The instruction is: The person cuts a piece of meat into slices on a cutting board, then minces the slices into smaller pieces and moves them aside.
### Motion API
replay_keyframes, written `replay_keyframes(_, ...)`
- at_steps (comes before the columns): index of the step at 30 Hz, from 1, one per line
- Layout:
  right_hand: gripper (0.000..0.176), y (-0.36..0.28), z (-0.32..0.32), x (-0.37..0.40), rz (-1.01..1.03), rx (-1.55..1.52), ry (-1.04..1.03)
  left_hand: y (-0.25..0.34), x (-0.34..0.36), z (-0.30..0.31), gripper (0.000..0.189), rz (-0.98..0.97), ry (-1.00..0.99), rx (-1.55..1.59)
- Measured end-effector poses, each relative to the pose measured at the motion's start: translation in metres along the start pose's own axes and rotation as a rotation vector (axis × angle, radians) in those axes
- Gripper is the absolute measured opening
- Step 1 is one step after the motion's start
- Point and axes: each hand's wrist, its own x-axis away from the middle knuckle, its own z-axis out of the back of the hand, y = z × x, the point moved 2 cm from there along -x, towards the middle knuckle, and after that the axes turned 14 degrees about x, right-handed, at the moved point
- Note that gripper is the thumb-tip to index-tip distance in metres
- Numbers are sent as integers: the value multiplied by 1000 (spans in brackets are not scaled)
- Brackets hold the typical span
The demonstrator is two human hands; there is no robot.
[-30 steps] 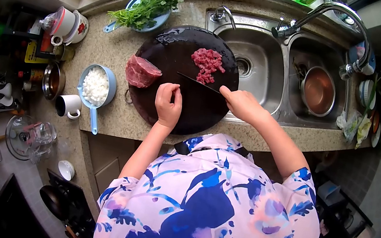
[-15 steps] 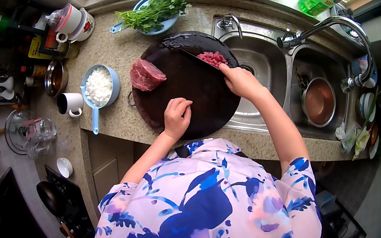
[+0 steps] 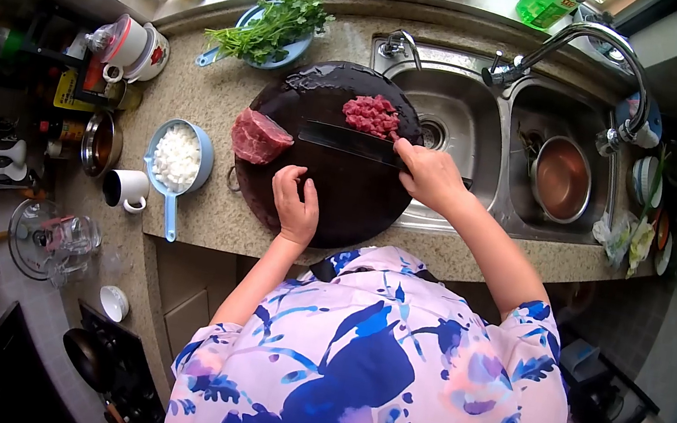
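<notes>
Cleaver (image 3: 345, 141) is in the right hand (image 3: 431, 176), gripped at the handle, blade lying across the middle of a round, dark chopping board (image 3: 357, 206). The butt of the handle pokes out past the fist, over the board's right rim. Left hand (image 3: 296, 212) is loosely open, fingers bent, over the near-left part of the board; can't tell from here if it's touching. The diced raw meat (image 3: 370, 116) is just beyond the blade, closer to the far-right edge, and I can't tell if the steel touches it. The raw meat chunk (image 3: 260, 137) sits right at the left rim, near the blade's tip. Most of the wiggle room is a broad stretch of board between left hand and right rim. Past that, the sink (image 3: 464, 90) crowds the right side, greens (image 3: 274, 29) are just off the far-left edge, and the light-blue bowl (image 3: 201, 168) of white cubes (image 3: 177, 158) has its handle out to the counter's front edge, mug (image 3: 129, 189) right beside it.
</notes>
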Motion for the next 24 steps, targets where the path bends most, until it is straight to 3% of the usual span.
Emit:
replay_keyframes(5,36,-4,1,30,-129,-20,30,6,-2,7,25,-39,-64,-44)
replay_keyframes(8,33,-6,-4,50,-194,-71,61,-20,8,-4,54,-11,-220,-264)
replay_keyframes(9,32,-7,-6,58,-256,-90,50,-25,10,-9,71,43,-327,-365)
replay_keyframes(13,28,-11,-3,91,-429,-174,-6,-31,8,-37,85,52,-372,-575)
replay_keyframes(18,28,-7,2,128,-559,-176,85,-19,1,-69,85,54,-413,-630)
replay_keyframes(21,26,9,-1,151,-636,-198,85,9,20,-99,81,-104,-677,-417)
replay_keyframes(22,25,14,-1,157,-677,-203,110,24,32,-116,81,-216,-734,-350)
replay_keyframes(24,22,22,6,169,-703,-209,145,52,41,-165,78,-244,-776,-235)
